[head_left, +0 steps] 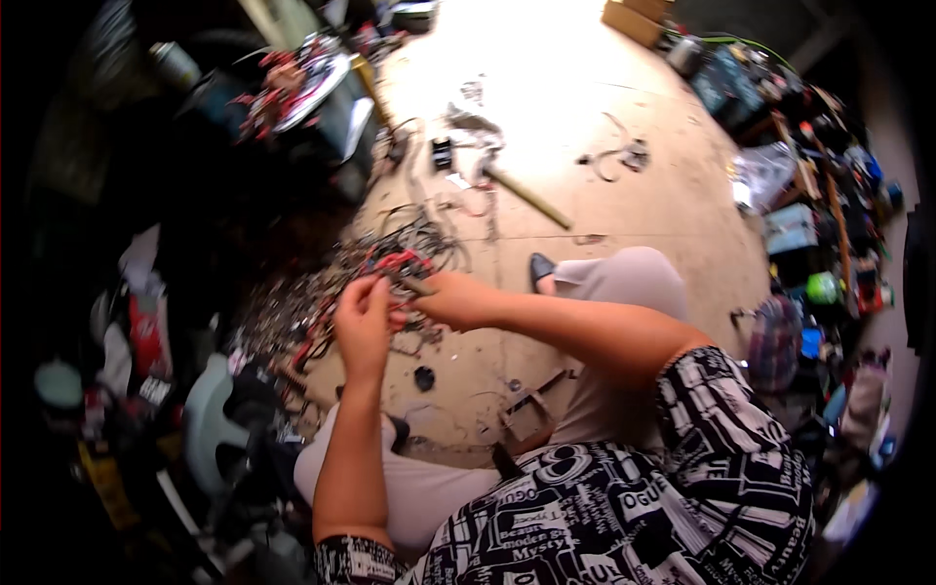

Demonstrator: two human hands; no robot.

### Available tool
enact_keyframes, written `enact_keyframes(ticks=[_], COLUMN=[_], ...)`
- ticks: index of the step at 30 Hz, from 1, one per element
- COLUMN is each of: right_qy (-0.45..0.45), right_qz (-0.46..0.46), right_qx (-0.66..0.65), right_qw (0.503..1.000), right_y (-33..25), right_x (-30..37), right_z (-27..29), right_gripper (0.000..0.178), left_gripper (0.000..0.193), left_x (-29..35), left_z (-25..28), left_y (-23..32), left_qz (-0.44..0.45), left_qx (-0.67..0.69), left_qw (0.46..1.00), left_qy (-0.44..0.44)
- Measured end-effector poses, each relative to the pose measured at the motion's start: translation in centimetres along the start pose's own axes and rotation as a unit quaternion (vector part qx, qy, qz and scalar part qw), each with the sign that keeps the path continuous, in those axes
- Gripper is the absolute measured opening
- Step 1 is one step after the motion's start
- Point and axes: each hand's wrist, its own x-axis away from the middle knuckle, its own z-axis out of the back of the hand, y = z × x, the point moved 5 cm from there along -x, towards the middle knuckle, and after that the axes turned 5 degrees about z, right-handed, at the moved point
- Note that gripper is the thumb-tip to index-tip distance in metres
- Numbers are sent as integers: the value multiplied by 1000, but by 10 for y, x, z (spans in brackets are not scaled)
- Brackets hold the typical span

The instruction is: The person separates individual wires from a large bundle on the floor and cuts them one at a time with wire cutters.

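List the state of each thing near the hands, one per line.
left hand: closed on the red and black wire bundle
right hand: gripping a small dark tool at the bundle
wire bundle: tangled, lifted off the floor
loose wires: spread on the floor beyond the hands
wooden stick: lying flat, untouched

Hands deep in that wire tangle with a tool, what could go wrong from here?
1. The left hand pinches the red and black wires right beside the tool in the right hand; a slip might nick fingers.
2. Loose wire scraps on the floor may snag the shoe.
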Motion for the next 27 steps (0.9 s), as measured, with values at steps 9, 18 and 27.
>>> enact_keyframes(ticks=[9, 18, 27], right_qy=[-153, -122, -54], right_qz=[-60, -16, -19], right_qx=[-170, -149, 31], right_qw=[972, 981, 998], right_y=[-19, -9, -10], right_x=[15, 10, 11], right_z=[-16, -14, -5], right_gripper=[39, 39, 47], left_gripper=[13, 13, 13], left_x=[12, 15, 13], left_z=[15, 10, 11], left_y=[13, 19, 16], left_qz=[-77, -108, -85], left_qx=[64, -5, -27], left_qw=[994, 992, 994], left_qy=[37, 66, 59])
